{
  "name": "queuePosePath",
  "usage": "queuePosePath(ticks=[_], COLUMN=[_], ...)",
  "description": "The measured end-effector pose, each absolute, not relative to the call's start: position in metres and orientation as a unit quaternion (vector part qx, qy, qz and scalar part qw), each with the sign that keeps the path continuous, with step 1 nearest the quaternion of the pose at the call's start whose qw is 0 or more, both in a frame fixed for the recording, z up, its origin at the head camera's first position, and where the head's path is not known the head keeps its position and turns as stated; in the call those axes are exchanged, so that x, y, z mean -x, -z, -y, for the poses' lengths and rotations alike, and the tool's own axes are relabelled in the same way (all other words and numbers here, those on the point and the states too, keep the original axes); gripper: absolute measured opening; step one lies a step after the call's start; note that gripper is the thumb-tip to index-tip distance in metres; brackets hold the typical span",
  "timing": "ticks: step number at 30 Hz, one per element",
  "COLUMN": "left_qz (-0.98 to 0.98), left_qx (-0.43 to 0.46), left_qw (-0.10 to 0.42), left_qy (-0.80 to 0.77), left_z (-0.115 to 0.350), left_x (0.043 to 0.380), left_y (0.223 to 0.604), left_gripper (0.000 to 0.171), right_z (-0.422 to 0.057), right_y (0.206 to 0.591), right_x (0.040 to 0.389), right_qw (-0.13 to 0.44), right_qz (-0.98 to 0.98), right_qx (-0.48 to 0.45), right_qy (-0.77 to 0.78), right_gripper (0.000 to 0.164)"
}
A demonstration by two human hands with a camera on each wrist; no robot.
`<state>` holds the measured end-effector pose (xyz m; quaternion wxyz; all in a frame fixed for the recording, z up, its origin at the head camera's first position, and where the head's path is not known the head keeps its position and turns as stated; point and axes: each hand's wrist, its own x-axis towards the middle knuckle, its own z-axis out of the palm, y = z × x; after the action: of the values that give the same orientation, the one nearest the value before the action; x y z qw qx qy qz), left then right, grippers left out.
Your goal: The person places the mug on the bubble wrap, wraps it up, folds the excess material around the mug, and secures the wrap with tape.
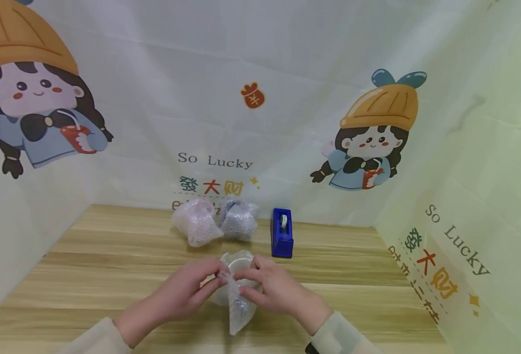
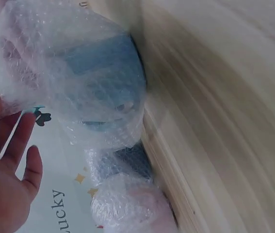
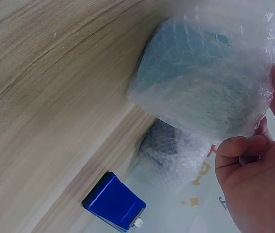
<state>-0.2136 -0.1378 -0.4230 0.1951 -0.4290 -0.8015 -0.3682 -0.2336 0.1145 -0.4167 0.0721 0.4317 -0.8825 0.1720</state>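
A light-blue cup (image 2: 98, 73) with a pale round rim stands on the table inside a sheet of bubble wrap (image 1: 239, 314). The clear sheet surrounds its sides, and one flap rises over the near side of the opening. With thumb and forefinger, my left hand (image 1: 188, 285) pinches the upper edge of that flap. My right hand (image 1: 274, 287) holds the wrap at the right of the rim, its fingers bent over the edge. In the right wrist view, the cup's blue side (image 3: 186, 58) shows through the bubbles. Fingers partly hide the opening.
Behind the cup sit two bubble-wrapped bundles, one pinkish (image 1: 197, 223) and one dark blue-grey (image 1: 239, 221). Right of them stands a blue tape dispenser (image 1: 282, 238) with a small roll. A printed cloth (image 1: 287, 128) walls in the wooden table (image 1: 109, 255).
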Motion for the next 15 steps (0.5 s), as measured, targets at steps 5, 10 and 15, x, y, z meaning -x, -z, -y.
queuePosePath(ticks=[5, 10, 15], left_qz=[0.832, 0.862, 0.882], left_qx=[0.335, 0.251, 0.21], left_qw=[0.158, 0.098, 0.056], left_qy=[0.412, 0.429, 0.419], left_z=[0.122, 0.108, 0.103], left_x=[0.229, 0.24, 0.249], left_y=[0.425, 0.425, 0.422], left_gripper=[0.006, 0.007, 0.009], right_z=[-0.116, -0.117, -0.118], right_y=[0.42, 0.423, 0.422], right_x=[0.235, 0.236, 0.236], right_qw=[0.106, 0.118, 0.089], right_qz=[0.871, 0.868, 0.88], right_qx=[-0.45, -0.452, -0.434], right_qy=[-0.168, -0.167, -0.172], right_gripper=[0.016, 0.012, 0.017])
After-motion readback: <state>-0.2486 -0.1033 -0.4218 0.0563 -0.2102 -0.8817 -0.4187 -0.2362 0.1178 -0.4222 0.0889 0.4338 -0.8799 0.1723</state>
